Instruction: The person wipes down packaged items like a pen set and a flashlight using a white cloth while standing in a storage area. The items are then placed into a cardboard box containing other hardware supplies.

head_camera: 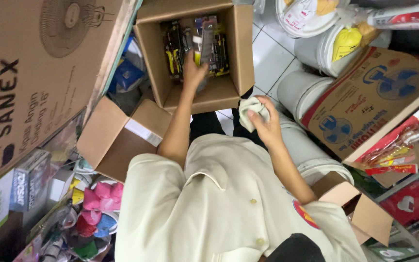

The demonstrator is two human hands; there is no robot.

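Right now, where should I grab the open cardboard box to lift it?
Grip the box by its two side walls from above, one hand per side. The flaps are folded open and the top is clear, but the left hand is inside holding a pack.

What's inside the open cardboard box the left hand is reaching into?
The open cardboard box holds carded packs of yellow-and-black items lined along its far side. The left hand grips one pack there. The near floor is bare cardboard; whatever lies under the packs is covered.
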